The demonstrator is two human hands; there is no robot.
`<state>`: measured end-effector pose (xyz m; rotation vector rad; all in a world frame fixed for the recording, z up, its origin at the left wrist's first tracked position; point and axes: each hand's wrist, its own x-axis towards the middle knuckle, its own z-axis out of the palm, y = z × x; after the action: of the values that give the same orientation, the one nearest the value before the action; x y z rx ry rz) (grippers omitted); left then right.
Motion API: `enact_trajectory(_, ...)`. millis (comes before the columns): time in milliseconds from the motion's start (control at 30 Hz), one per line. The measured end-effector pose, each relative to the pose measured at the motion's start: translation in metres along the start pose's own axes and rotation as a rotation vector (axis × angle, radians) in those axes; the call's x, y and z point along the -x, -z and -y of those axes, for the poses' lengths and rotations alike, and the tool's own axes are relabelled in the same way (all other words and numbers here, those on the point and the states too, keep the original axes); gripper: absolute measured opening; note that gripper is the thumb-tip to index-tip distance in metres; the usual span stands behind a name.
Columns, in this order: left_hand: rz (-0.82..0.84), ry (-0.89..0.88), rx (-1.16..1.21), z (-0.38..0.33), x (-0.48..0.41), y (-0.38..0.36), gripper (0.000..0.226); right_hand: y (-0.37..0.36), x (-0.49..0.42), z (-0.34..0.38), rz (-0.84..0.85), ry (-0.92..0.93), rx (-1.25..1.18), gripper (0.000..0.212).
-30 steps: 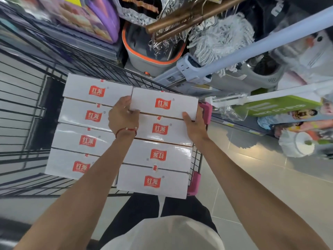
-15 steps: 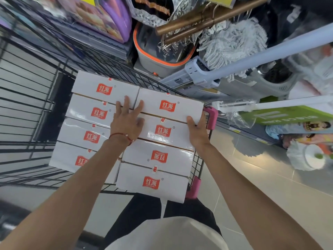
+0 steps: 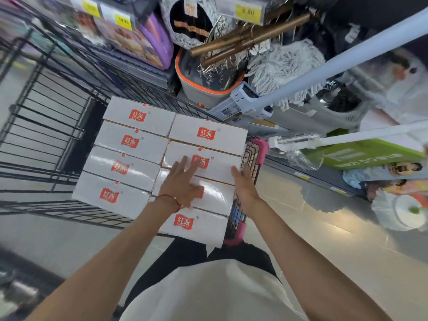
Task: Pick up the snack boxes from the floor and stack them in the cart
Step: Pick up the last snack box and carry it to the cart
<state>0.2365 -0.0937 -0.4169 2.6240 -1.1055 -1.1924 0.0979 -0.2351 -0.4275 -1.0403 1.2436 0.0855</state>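
White rectangular cardboard snack boxes (image 3: 139, 144) stacked on a black wire shopping cart (image 3: 46, 126), with both hands flat at one column.
The eight boxes, each with a red logo, lie edge to edge in two columns of four across the cart's top. The left hand (image 3: 181, 184), with a red string bracelet (image 3: 170, 200) at its wrist, rests palm down with fingers spread on the middle boxes of the 3 o'clock column. The right hand (image 3: 244, 185), fingers straight, lies along that column's 3 o'clock edge. A grey mop bucket with an orange rim (image 3: 201, 89) stands beyond the cart at 12 o'clock.
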Motion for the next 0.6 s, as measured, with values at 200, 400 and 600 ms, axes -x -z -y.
enact_trajectory(200,0.061,0.009,-0.142,-0.001,0.013,-0.028,0.111,0.007,-0.013,-0.103,0.009,-0.089,0.071,0.075)
enact_trajectory(400,0.048,-0.042,-0.169,0.006,0.014,-0.034,0.111,-0.028,0.045,-0.071,-0.110,0.019,-0.013,0.054)
enact_trajectory(600,0.038,-0.159,-0.206,0.025,0.016,-0.035,0.103,-0.058,0.076,-0.079,-0.234,0.037,-0.088,0.053)
